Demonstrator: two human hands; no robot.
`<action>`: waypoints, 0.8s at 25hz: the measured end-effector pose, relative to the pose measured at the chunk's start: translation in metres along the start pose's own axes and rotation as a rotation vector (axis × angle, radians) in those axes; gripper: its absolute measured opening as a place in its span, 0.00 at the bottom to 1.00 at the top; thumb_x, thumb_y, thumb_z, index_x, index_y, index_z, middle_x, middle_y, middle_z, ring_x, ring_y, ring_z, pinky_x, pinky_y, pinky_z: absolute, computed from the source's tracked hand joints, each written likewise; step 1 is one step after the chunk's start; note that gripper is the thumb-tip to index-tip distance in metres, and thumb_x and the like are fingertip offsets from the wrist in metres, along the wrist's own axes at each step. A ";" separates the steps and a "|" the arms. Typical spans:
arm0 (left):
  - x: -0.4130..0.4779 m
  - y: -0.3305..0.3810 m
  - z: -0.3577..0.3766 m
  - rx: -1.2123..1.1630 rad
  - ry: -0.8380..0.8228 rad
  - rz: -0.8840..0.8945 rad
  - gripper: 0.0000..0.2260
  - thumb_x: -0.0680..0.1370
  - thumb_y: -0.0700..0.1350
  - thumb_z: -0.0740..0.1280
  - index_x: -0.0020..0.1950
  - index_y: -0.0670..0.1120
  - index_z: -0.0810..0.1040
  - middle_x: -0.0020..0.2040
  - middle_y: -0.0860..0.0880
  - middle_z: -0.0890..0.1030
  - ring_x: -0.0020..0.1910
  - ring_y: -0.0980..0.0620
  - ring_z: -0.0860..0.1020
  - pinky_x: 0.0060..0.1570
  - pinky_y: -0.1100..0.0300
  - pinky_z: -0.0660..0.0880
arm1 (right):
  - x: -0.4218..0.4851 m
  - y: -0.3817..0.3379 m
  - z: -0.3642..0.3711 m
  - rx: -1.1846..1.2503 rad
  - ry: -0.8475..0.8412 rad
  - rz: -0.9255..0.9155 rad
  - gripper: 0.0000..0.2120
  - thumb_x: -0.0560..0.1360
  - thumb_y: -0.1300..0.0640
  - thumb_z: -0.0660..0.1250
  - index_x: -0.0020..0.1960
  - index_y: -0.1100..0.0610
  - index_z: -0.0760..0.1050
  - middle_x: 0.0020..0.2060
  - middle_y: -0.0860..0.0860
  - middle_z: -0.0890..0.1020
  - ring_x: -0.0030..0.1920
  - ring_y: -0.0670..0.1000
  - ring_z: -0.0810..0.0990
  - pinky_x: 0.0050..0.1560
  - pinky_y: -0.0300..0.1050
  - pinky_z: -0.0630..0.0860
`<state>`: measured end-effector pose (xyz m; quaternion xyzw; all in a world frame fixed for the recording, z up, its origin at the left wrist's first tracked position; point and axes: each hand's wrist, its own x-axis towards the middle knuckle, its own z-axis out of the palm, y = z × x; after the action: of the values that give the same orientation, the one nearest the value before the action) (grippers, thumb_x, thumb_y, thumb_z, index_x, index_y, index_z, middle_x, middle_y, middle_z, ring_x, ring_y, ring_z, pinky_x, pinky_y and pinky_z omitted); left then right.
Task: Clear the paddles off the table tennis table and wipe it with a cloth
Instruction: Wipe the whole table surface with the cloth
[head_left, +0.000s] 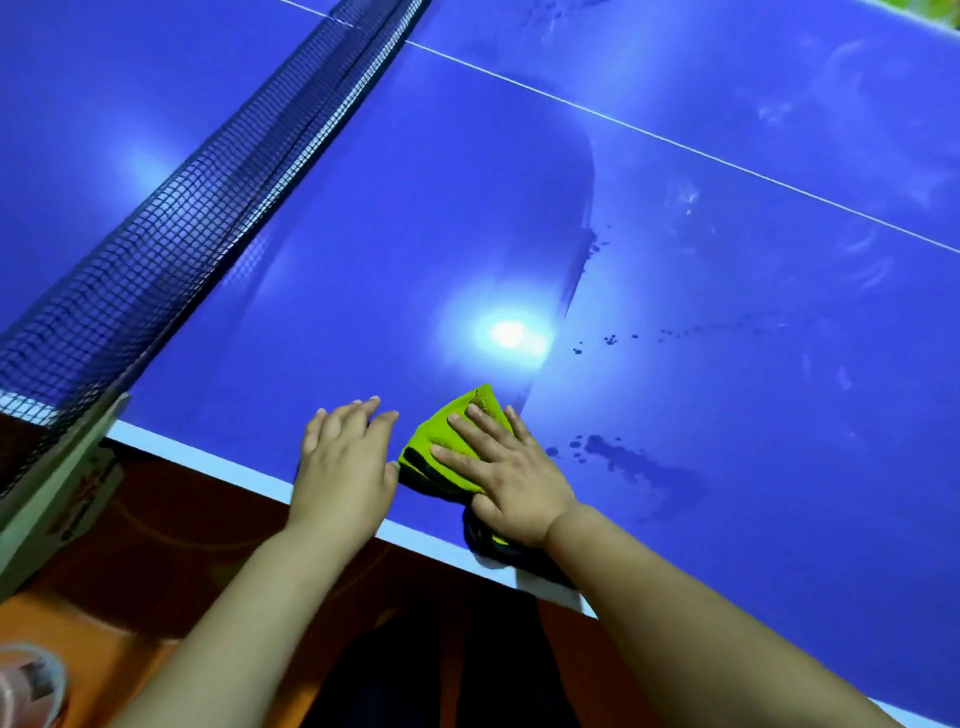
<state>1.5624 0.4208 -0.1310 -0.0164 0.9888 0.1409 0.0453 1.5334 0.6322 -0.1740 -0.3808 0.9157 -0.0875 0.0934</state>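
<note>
Head view: green cloth pressed flat under right hand, fingers straight, at near edge of blue table; cloth tip seen past fingertips. Left hand laid flat, nothing grasped, just beside cloth. Dark droplets scattered beyond; net stretched farther left.

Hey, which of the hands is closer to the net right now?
Left. The left hand lies flat on the table, on the net's side of the cloth; the right hand presses the cloth, farther from the net.
</note>
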 end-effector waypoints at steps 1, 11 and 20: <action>0.011 0.009 0.002 0.003 -0.012 0.009 0.23 0.68 0.42 0.74 0.62 0.45 0.76 0.65 0.44 0.74 0.66 0.43 0.69 0.68 0.44 0.58 | 0.005 0.013 -0.003 -0.009 0.008 0.012 0.34 0.66 0.50 0.55 0.73 0.45 0.66 0.75 0.54 0.63 0.75 0.57 0.59 0.72 0.65 0.54; 0.154 0.103 0.033 0.042 -0.040 0.063 0.28 0.68 0.47 0.74 0.66 0.46 0.72 0.69 0.45 0.70 0.69 0.44 0.66 0.71 0.47 0.53 | 0.112 0.195 -0.049 -0.004 0.063 0.210 0.35 0.67 0.45 0.48 0.74 0.43 0.62 0.77 0.50 0.58 0.77 0.52 0.50 0.75 0.57 0.41; 0.293 0.181 0.058 0.069 0.031 0.070 0.27 0.65 0.48 0.75 0.63 0.46 0.74 0.67 0.45 0.72 0.67 0.44 0.68 0.69 0.45 0.57 | 0.232 0.379 -0.102 -0.045 0.054 0.286 0.32 0.70 0.44 0.54 0.75 0.40 0.58 0.77 0.48 0.56 0.77 0.50 0.48 0.75 0.57 0.43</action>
<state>1.2677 0.6054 -0.1637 0.0175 0.9937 0.1078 0.0255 1.0905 0.7387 -0.1868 -0.2457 0.9646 -0.0631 0.0718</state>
